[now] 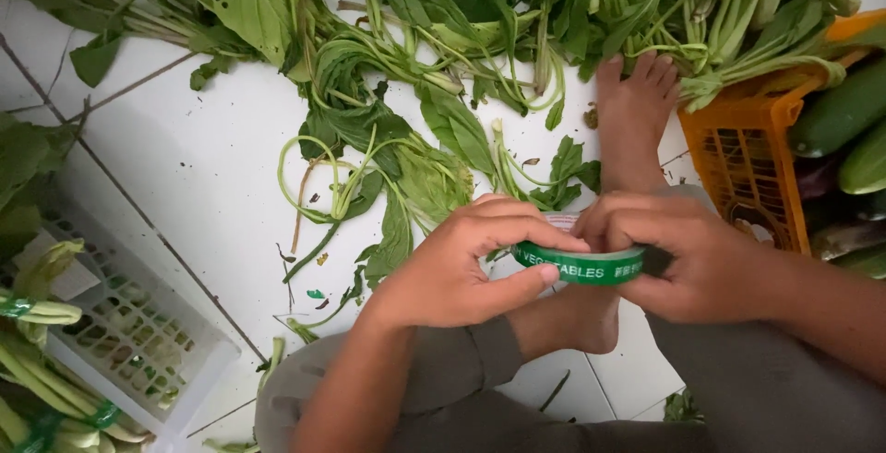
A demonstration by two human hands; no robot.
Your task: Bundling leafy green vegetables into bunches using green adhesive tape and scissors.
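White perforated plastic basket at far left, lattice walls, rigid; bundled pale-stemmed greens are seen laid beside it, tied with green bands. White glossy floor tiles are covered with loose leafy greens: limp broad leaves, thin curling stems, scattered trimmings.

Left hand: fingers curled almost shut, thumb and forefinger pinched on the left edge of the tape roll. Roll is a thin flat ring, glossy green with white print, held between both hands just above the bare foot and grey-trousered knees.

Right hand: fingers wrapped closed round the right side of the roll, fingertips over its rim; core is largely hidden by the grip.

Orange plastic crate at right, slotted rigid wall, leafy stalks draped over its top edge. Smooth dark-green cucumbers are seen inside it at far right.
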